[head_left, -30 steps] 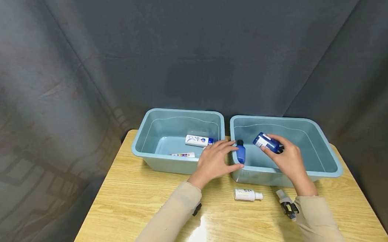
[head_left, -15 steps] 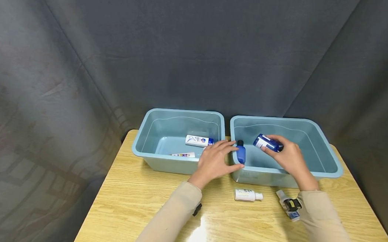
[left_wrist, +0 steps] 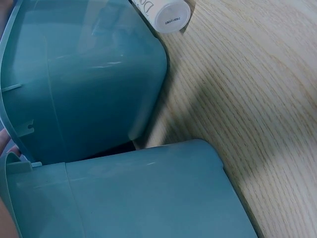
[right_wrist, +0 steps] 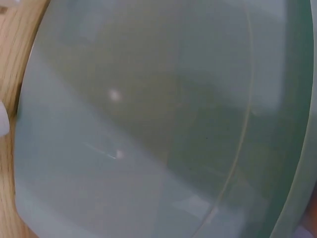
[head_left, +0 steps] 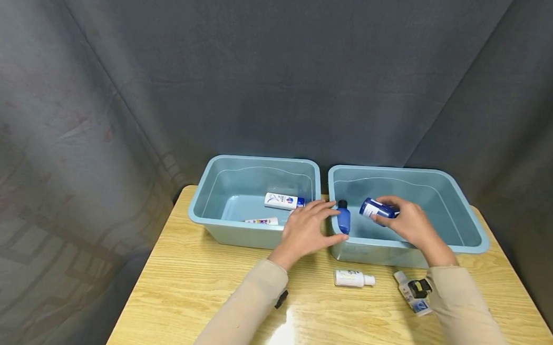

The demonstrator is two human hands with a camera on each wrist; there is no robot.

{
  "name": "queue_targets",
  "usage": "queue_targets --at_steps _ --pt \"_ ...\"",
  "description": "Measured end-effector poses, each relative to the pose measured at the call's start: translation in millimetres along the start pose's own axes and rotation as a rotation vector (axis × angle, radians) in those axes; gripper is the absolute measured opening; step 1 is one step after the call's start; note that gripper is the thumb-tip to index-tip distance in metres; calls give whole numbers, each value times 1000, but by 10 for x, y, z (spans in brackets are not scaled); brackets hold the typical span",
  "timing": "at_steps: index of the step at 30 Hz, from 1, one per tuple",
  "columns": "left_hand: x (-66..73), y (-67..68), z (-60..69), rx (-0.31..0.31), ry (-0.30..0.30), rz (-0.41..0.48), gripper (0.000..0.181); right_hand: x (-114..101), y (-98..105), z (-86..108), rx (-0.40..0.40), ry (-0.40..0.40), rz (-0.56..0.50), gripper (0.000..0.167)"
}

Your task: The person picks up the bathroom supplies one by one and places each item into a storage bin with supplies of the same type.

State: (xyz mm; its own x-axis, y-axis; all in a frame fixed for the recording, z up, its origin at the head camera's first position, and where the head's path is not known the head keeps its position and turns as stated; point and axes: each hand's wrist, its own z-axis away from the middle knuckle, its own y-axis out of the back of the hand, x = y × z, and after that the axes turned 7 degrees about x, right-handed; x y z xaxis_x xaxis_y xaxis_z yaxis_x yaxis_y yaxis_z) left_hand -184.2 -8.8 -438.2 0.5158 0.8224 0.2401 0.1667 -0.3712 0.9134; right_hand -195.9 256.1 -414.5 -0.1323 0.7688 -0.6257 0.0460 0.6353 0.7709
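Wood-grain tabletop (head_left: 202, 305) nearest me, bright glare on it. A white-capped container (head_left: 406, 290) lies beside the right sleeve (head_left: 460, 308), partly hidden; left of it, a white bottle (head_left: 348, 278) on its side. Beyond, two blue bins side by side. Left bin (head_left: 244, 237): white bottle with blue cap (head_left: 280, 200), printed tube (head_left: 263, 221). Right bin (head_left: 385, 257): right hand (head_left: 410, 223) grips a labelled dark-blue bottle (head_left: 374, 206), tilted, at its opening; left hand (head_left: 302, 228) arches around a black-capped blue bottle (head_left: 344, 220) by the left rim, grasp unclear. Dark-grey curtain (head_left: 282, 78) behind.
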Motion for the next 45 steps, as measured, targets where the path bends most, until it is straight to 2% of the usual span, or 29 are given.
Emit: queue_targets --at_steps 8,22,30,45 --pt "3 3 -3 -8 9 -5 70 26 -53 -37 -72 -24 25 55" --pt "-10 -17 2 16 -2 11 70 72 -113 -38 -76 0 40 51" --pt "-14 -22 -4 11 -3 -3 69 39 -70 -24 7 45 -14 43" --pt "-17 -20 -7 16 2 10 69 4 35 100 122 103 -7 42"
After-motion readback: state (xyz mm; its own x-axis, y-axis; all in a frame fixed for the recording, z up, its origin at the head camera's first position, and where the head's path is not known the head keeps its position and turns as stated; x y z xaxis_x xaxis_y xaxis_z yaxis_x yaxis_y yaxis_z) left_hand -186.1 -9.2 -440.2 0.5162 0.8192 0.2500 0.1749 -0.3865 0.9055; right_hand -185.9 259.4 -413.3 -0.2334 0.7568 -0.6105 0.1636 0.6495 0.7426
